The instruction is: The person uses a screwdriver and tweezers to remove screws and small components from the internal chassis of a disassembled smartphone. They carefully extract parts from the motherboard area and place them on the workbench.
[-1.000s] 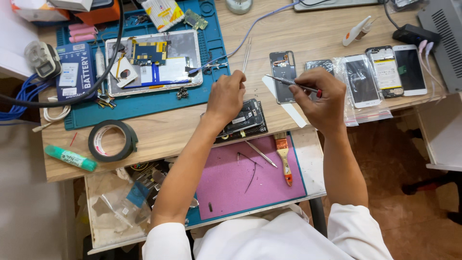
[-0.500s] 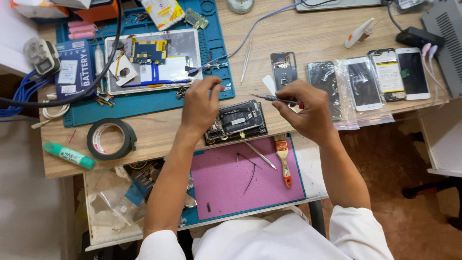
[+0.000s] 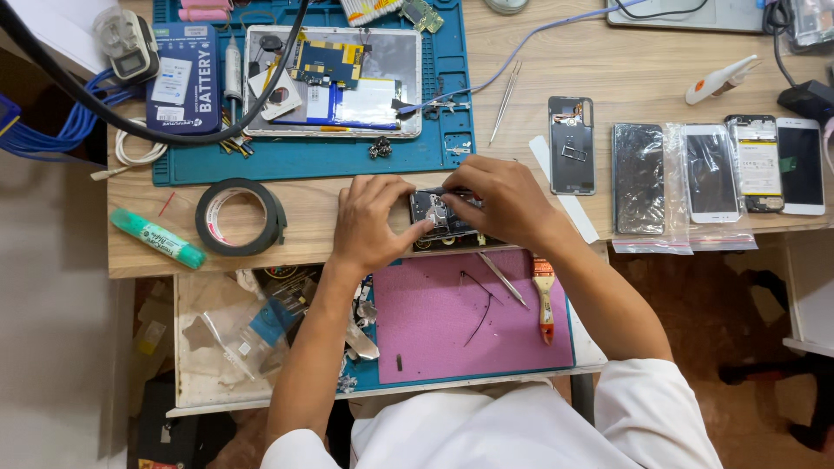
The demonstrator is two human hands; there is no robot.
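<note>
Both hands meet over an opened phone (image 3: 443,217) lying at the front edge of the wooden worktop (image 3: 608,74), just above a pink mat (image 3: 452,330). The left hand (image 3: 372,224) is curled against the phone's left end, fingers pressing its edge. The right hand (image 3: 504,198) is closed over its upper right part, fingertips pinched, possibly on a thin tool, though the view hides it. On the mat lie tweezers (image 3: 502,278) and a small brush (image 3: 545,298). A roll of black tape (image 3: 240,217) sits left of the hands, a green marker (image 3: 158,238) beyond it. A bare phone frame (image 3: 571,145) lies to the right.
</note>
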